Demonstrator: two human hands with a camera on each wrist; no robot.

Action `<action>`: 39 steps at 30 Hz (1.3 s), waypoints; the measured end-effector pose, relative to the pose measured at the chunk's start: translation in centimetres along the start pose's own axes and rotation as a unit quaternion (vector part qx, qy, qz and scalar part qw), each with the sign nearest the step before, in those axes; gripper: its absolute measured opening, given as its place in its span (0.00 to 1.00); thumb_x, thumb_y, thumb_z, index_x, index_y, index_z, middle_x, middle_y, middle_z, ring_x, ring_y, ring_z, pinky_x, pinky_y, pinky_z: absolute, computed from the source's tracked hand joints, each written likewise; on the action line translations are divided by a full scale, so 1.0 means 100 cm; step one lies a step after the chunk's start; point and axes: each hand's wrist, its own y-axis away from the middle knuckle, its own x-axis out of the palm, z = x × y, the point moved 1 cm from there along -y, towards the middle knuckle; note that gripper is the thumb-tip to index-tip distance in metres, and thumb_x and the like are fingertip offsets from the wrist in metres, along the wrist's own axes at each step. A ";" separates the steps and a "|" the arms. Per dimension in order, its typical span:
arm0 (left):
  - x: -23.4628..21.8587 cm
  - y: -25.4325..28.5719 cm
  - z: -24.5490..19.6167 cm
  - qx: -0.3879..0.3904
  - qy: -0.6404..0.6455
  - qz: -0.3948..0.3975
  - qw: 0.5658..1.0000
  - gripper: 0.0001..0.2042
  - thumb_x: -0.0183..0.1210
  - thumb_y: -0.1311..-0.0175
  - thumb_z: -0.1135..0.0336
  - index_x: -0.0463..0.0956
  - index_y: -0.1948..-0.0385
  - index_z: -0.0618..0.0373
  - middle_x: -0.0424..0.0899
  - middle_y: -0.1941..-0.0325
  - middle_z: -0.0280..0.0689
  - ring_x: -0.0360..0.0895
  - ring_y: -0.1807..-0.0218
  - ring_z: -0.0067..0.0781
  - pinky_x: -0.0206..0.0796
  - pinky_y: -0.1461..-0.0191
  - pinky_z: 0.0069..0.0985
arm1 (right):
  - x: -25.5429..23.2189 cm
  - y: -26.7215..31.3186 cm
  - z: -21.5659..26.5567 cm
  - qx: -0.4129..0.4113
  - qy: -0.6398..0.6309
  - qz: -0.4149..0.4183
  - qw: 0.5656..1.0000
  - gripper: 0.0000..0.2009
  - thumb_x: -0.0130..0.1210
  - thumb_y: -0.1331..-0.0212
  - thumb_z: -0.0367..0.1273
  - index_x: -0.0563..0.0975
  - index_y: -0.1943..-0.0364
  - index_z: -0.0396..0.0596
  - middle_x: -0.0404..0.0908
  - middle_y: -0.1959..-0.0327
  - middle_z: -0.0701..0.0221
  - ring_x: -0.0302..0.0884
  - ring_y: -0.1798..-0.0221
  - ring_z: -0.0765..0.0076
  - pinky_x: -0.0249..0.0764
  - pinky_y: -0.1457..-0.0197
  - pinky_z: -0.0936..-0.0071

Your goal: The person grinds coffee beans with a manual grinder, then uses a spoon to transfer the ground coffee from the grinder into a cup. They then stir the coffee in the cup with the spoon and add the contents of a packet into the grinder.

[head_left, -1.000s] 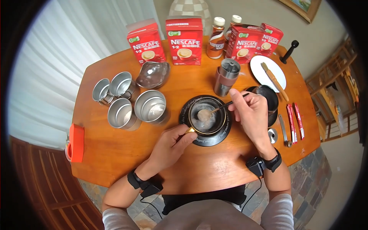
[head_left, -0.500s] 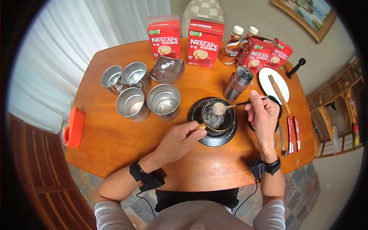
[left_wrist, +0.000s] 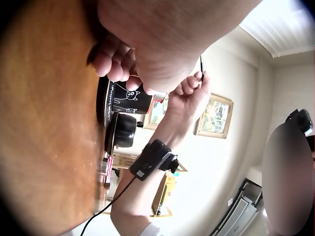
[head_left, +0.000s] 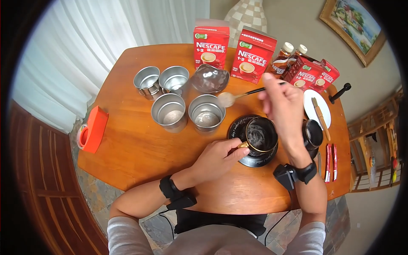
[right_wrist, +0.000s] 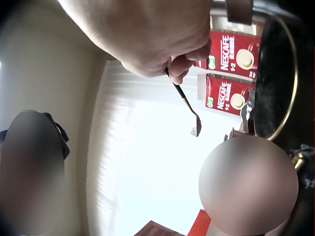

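Note:
My left hand (head_left: 214,160) pinches the gold handle of a black cup (head_left: 262,135). The cup has a gold rim and pale residue inside; it sits on a black saucer (head_left: 236,126) with white lettering. In the left wrist view, a white cat drawing shows on the cup (left_wrist: 132,96). Raised above the table, my right hand (head_left: 285,110) grips the dark handle of a spoon (head_left: 227,100). Its bowl carries a heap of pale powder and overlaps the rim of a steel cup (head_left: 207,114) in the head view. The spoon (right_wrist: 197,127) also shows in the right wrist view.
Several steel cups (head_left: 169,112) stand to the left, near a dark shiny dish (head_left: 210,78). Red Nescafe boxes (head_left: 253,55) and bottles (head_left: 280,59) line the back. To the right are a white plate (head_left: 312,102) with a brush (head_left: 321,118), another black cup (head_left: 313,133) and red sachets (head_left: 328,163).
The spoon has risen out of the black cup with powder in it and moved left toward the steel cups. My left hand still holds the cup handle. The head view has shifted.

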 end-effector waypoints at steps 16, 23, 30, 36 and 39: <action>0.001 -0.001 0.002 0.027 -0.020 -0.015 0.999 0.18 0.59 0.21 0.57 0.72 0.68 0.64 0.66 0.78 0.39 0.60 0.74 0.27 0.58 0.69 0.35 | 0.037 -0.001 -0.013 -0.130 0.225 0.035 0.965 0.25 0.63 0.29 0.44 0.83 0.78 0.35 0.75 0.89 0.62 0.70 0.86 0.72 0.67 0.77 0.65; 0.002 -0.002 0.003 0.027 -0.020 -0.015 0.999 0.19 0.60 0.22 0.56 0.72 0.68 0.64 0.67 0.78 0.44 0.62 0.75 0.33 0.58 0.68 0.38 | 0.037 -0.002 -0.019 -0.109 0.186 0.021 0.976 0.25 0.63 0.27 0.45 0.84 0.77 0.36 0.74 0.89 0.71 0.69 0.84 0.81 0.63 0.77 0.74; 0.000 -0.001 0.000 0.046 -0.025 -0.024 0.998 0.19 0.60 0.22 0.56 0.72 0.68 0.64 0.69 0.78 0.46 0.63 0.76 0.38 0.59 0.69 0.39 | 0.037 -0.001 -0.024 -0.149 0.226 0.011 0.963 0.26 0.63 0.29 0.43 0.81 0.79 0.33 0.70 0.90 0.61 0.61 0.86 0.73 0.62 0.77 0.63; 0.002 -0.002 0.002 0.045 -0.026 -0.024 0.998 0.18 0.60 0.22 0.56 0.72 0.69 0.63 0.69 0.79 0.46 0.64 0.76 0.41 0.60 0.68 0.41 | 0.039 -0.001 -0.015 -0.078 0.162 0.010 0.984 0.26 0.62 0.27 0.45 0.82 0.78 0.36 0.75 0.89 0.69 0.68 0.85 0.79 0.64 0.78 0.69; 0.002 -0.002 0.004 0.056 -0.030 -0.033 0.997 0.19 0.60 0.23 0.56 0.72 0.69 0.63 0.71 0.79 0.47 0.66 0.76 0.44 0.60 0.68 0.42 | 0.038 -0.007 -0.007 -0.048 0.107 0.008 0.993 0.26 0.61 0.27 0.47 0.83 0.77 0.38 0.76 0.88 0.75 0.70 0.84 0.83 0.63 0.77 0.76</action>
